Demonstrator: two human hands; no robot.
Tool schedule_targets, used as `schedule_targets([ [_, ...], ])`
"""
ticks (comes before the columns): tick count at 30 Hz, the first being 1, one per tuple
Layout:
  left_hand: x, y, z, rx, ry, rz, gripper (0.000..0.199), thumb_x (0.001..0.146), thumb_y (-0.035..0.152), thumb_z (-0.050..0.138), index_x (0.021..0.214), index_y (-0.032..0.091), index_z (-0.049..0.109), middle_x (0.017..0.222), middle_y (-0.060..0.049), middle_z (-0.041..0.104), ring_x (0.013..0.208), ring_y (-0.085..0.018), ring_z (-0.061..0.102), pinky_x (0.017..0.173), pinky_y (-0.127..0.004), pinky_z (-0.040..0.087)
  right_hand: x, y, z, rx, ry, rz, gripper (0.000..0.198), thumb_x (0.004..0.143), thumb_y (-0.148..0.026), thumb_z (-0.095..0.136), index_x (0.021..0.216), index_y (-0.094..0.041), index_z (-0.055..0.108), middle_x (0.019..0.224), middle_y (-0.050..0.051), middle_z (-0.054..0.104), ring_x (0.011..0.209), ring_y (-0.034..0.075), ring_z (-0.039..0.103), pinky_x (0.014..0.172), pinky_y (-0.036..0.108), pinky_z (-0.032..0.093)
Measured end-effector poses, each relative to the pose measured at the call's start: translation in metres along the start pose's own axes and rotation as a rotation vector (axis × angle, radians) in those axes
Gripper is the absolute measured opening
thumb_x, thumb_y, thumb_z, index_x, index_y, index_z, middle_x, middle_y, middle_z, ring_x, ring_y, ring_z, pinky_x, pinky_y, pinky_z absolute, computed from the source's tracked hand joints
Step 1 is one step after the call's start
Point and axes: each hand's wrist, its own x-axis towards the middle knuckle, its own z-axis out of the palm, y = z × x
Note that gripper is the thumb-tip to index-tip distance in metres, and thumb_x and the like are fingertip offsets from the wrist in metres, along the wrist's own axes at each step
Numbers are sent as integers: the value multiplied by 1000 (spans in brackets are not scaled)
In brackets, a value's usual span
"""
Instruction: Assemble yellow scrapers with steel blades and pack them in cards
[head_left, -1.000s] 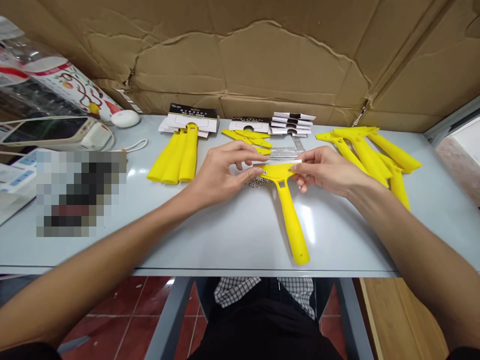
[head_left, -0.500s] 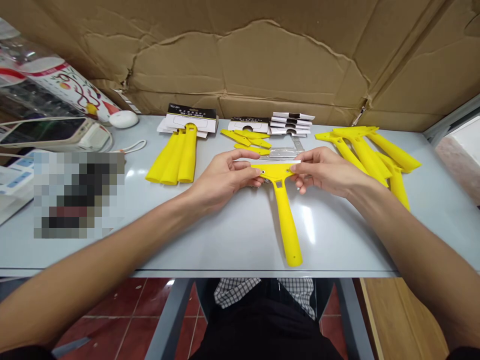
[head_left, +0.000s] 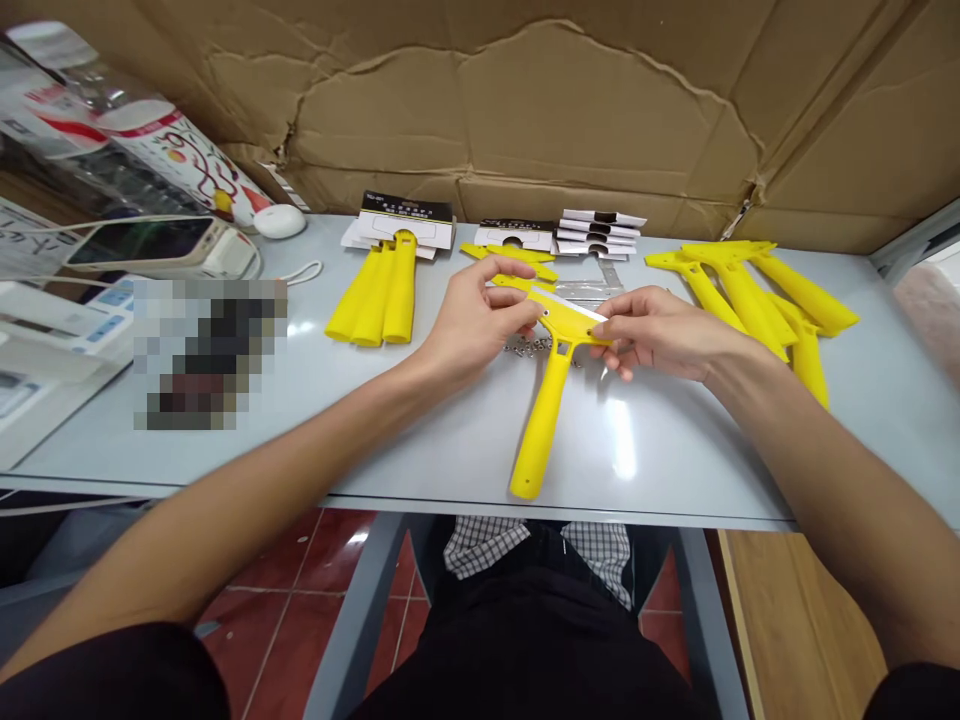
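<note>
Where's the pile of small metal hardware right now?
Head view, near the middle: the small metal hardware lies on the table, seen between the left hand and the neck of the yellow scraper.

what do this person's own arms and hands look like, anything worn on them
Both the left hand and the right hand are ungloved. Black sleeves show at the lower corners, leaving the forearms bare. No watch or bracelet shows on either wrist.
</note>
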Motion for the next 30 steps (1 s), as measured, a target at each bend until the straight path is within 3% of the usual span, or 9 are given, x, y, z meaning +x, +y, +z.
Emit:
schedule_targets([
  [6, 4, -9, 6, -7, 22, -11, 30, 80, 2, 66, 102, 20, 59, 69, 3, 67, 57, -11, 65, 66, -28, 58, 8, 5, 3, 33, 145, -5, 11, 81, -15, 85, 78, -11, 74, 73, 9, 70, 56, 11, 61, 45, 21, 53],
  [9, 1, -12, 13, -57, 7, -30, 24, 87, 9, 67, 107, 19, 57, 87, -3, 71, 64, -13, 69, 69, -31, 61, 9, 5, 3, 48, 191, -9, 14, 82, -13, 85, 75, -12, 73, 72, 10, 71, 55, 11, 61, 44, 21, 53],
  [13, -13, -14, 18, 50, -35, 25, 61, 79, 19, 82, 131, 23, 52, 139, -17, 62, 77, -15, 75, 76, -36, 63, 8, 3, 1, 54, 223, -11, 14, 84, -12, 82, 74, -12, 73, 71, 9, 70, 54, 11, 60, 45, 20, 53],
  [16, -25, -14, 19, 187, -89, 93, 90, 69, 23, 90, 147, 29, 45, 159, -20, 48, 78, -15, 74, 78, -37, 62, 8, 2, 0, 68, 233, -45, 12, 86, -9, 78, 75, -11, 72, 71, 9, 70, 53, 10, 60, 46, 20, 54],
  [19, -32, -15, 20, 292, -121, 105, 100, 70, 25, 88, 158, 31, 39, 152, -19, 57, 73, -14, 71, 75, -37, 61, 7, 2, 1, 91, 237, -85, 14, 86, -9, 78, 74, -11, 70, 72, 9, 69, 53, 10, 59, 45, 20, 54],
  [21, -33, -17, 21, 393, -103, 145, 92, 77, 25, 81, 160, 26, 41, 136, -15, 69, 71, -15, 69, 77, -37, 60, 6, 1, 2, 101, 233, -98, 16, 86, -10, 79, 73, -11, 69, 73, 9, 69, 53, 10, 59, 44, 21, 53],
  [24, -32, -20, 22, 601, -34, 313, 73, 85, 20, 69, 156, 21, 51, 118, -11, 75, 83, -20, 70, 91, -41, 57, 5, 1, 4, 104, 219, -103, 17, 85, -12, 81, 73, -12, 69, 74, 9, 70, 54, 11, 60, 45, 21, 54],
  [27, -31, -23, 22, 765, -37, 481, 67, 88, 17, 64, 154, 19, 55, 117, -11, 76, 100, -27, 70, 98, -43, 53, 5, 1, 5, 94, 210, -107, 17, 83, -12, 84, 73, -13, 69, 75, 9, 71, 55, 12, 61, 46, 22, 54],
  [30, -28, -25, 20, 842, -71, 547, 61, 92, 20, 61, 153, 15, 56, 122, -15, 74, 111, -30, 68, 101, -44, 52, 4, 0, 7, 91, 210, -107, 20, 84, -11, 82, 70, -14, 67, 73, 8, 70, 55, 12, 60, 46, 23, 54],
])
